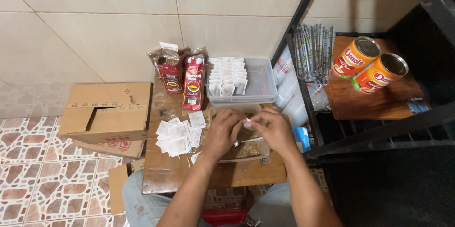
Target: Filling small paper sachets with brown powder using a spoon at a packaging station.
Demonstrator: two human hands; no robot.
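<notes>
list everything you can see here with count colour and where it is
small wooden table: one, brown, centre, over the person's lap
clear tub of loose brown tea: one, on the table under the hands
spoon: one, metal, lying in that tub
empty sachets: a loose pile, white, table left
lidded clear box: one, table back, rows of filled white sachets inside
tea packets: two, dark red, opened, against the wall
cardboard boxes: two stacked, brown, floor left
black shelf rack: one, right
cans: two, orange, on a wooden board in the rack
left hand: over the tub
right hand: pinching a small white sachet
</notes>
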